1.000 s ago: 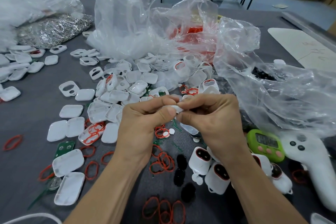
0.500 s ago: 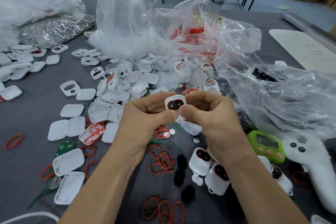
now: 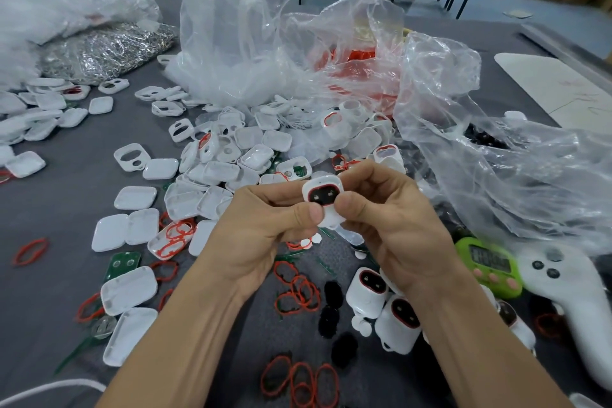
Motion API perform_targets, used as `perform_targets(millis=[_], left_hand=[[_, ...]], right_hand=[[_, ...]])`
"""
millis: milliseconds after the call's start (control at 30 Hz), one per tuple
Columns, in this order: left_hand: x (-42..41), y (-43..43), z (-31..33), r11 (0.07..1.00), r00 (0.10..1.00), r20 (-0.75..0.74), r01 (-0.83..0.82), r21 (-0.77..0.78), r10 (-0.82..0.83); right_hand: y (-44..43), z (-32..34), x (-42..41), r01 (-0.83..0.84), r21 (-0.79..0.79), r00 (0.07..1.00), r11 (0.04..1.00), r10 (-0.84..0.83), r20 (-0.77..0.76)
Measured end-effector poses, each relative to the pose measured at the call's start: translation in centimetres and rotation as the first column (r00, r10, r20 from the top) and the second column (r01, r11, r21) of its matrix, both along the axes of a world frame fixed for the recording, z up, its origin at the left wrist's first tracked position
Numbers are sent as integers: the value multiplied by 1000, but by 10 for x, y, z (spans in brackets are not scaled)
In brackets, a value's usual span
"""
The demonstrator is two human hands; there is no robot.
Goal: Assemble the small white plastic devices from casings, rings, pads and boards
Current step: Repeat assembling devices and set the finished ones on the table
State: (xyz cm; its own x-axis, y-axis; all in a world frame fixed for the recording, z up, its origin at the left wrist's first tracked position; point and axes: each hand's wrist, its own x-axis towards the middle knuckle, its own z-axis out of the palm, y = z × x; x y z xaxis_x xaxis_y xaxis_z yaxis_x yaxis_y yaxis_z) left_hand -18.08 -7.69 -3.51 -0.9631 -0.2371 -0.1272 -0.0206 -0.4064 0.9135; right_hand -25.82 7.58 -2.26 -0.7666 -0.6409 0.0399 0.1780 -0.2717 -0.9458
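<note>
Both hands hold one small white device (image 3: 323, 195) above the table, its face turned toward me, showing a black pad ringed in red. My left hand (image 3: 265, 225) pinches its lower left side with the thumb in front. My right hand (image 3: 387, 219) grips its right side, thumb on the lower front. Several finished devices (image 3: 381, 305) lie below my right wrist. Loose white casings (image 3: 212, 172) are heaped behind my hands, red rings (image 3: 298, 291) and black pads (image 3: 331, 305) lie in front, and a green board (image 3: 122, 263) sits at the left.
Crumpled clear plastic bags (image 3: 251, 43) rise behind the pile and to the right. A bag of metal clips (image 3: 106, 50) lies far left. A green timer (image 3: 490, 262) and a white controller (image 3: 569, 295) rest at the right on the grey table (image 3: 59, 225).
One second ago both hands were pressed together over the device, hiding it. They have since turned it face up and lifted it slightly, so its red-ringed black pad shows.
</note>
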Motion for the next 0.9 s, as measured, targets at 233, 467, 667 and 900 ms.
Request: perform_targets(millis=[233,467,667,900], left_hand=[[-5,9,-3,982,988,33,-144,-119,149],[-5,11,-4,958,990,7,-134,-254,140],[-8,13,-5,940,971,23,-226,-256,240],[-8,12,-6,936,966,-7,-253,-246,260]], right_hand=[[-9,-3,2,95,209,993,973,-108,50],[-5,-6,0,247,287,968,926,-223,-113],[-5,-4,1,164,327,981,931,-120,-151],[-6,-3,4,164,309,983,937,-128,-133]])
